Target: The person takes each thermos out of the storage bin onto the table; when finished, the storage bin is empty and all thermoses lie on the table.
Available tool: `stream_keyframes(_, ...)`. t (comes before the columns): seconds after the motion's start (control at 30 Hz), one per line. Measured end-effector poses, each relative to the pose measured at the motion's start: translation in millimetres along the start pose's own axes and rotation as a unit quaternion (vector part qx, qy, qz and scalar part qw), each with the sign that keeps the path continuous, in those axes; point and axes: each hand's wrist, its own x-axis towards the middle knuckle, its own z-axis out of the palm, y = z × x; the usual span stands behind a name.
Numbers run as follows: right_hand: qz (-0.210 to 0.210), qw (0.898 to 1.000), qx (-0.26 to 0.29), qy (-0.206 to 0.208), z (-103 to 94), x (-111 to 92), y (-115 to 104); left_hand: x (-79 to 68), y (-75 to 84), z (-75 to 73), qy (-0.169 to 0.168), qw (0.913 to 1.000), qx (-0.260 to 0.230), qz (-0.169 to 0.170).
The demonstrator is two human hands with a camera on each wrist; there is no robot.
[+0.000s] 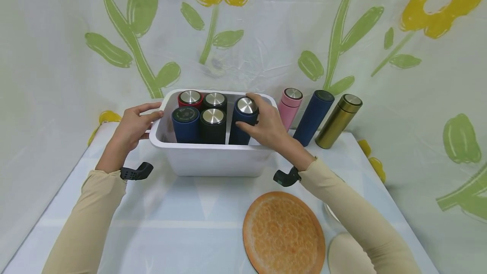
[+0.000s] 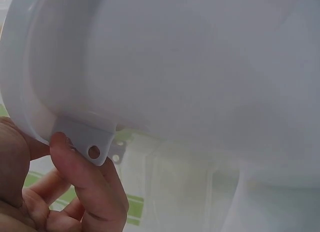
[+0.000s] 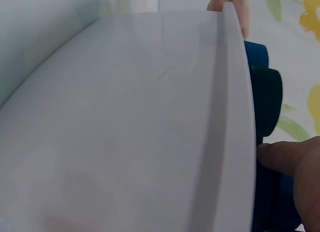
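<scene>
A white plastic bin (image 1: 217,160) stands on the table with several thermos bottles upright inside. My left hand (image 1: 131,128) holds its left end; in the left wrist view the fingers (image 2: 82,167) curl against a tab with a hole (image 2: 80,137) under the rim. My right hand (image 1: 268,121) grips a dark blue thermos (image 1: 243,128) with a silver lid, in the bin's right part. Left of it are a red-sided thermos (image 1: 190,97), two black thermoses (image 1: 214,100) and a blue one (image 1: 185,126). In the right wrist view the bin wall hides most of the bottles.
Right of the bin stand a pink thermos (image 1: 290,107), a blue thermos (image 1: 313,117) and a gold thermos (image 1: 338,121). A round brown mat (image 1: 284,231) lies in front. Beside it is a cream round thing (image 1: 348,253), partly under my right sleeve. A flowered curtain (image 1: 266,45) hangs behind.
</scene>
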Motion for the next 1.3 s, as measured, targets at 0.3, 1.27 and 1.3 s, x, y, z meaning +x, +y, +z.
stream_keyframes(0.3,-0.014,0.999,0.032,0.03,-20.5,-16,-11,0.4,-5.7,-3.6,0.002,1.0,0.004,0.002)
stream_keyframes(1.27,-0.124,0.975,0.042,0.177,-69.7,-61,-34,1.9,-0.6,-0.5,-0.002,1.0,0.002,-0.004)
stream_keyframes(1.3,-0.126,0.975,0.043,0.179,-71.3,-61,-35,2.1,-0.4,0.3,-0.002,1.0,0.002,-0.004)
